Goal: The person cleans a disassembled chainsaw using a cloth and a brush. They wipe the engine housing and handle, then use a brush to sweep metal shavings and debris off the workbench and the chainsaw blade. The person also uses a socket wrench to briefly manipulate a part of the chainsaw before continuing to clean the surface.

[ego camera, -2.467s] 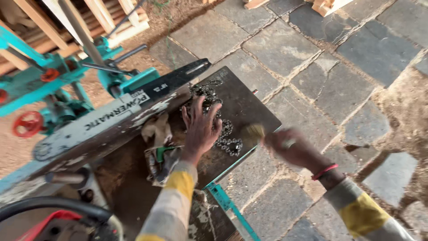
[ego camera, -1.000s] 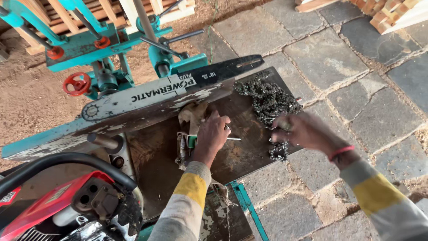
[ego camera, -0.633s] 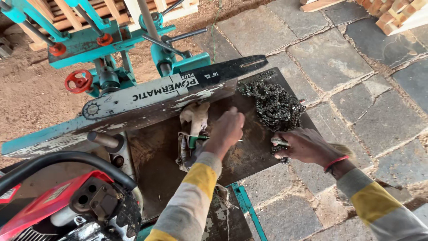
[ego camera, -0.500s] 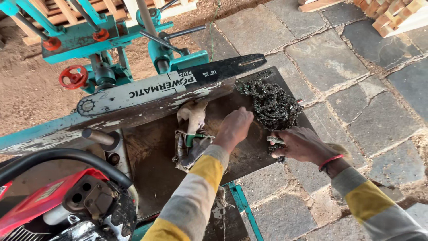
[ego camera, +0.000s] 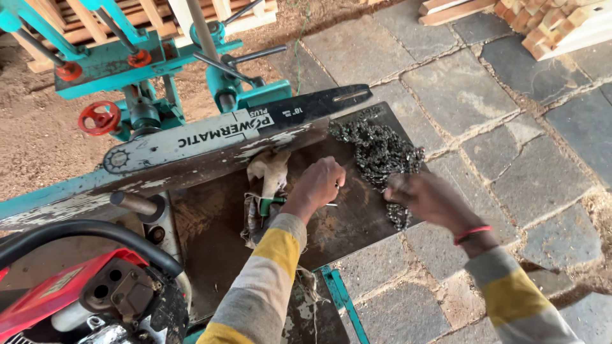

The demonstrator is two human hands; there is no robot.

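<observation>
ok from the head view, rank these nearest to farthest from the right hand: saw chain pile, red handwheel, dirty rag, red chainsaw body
1. The saw chain pile, touching the right hand on the plate's far right.
2. The dirty rag, across the plate beside the left hand.
3. The red chainsaw body, at the bottom-left corner.
4. The red handwheel, far left on the teal machine, close to the chainsaw body's rank.

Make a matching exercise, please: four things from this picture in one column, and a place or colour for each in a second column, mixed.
Things:
1. chain
2. handwheel
3. rag
4. left hand

Descriptions:
A. red, on the teal machine
B. dark heap at the plate's far right
C. pale, crumpled under the guide bar
D. on the plate, beside the rag

Pairs: 1-B, 2-A, 3-C, 4-D
</observation>
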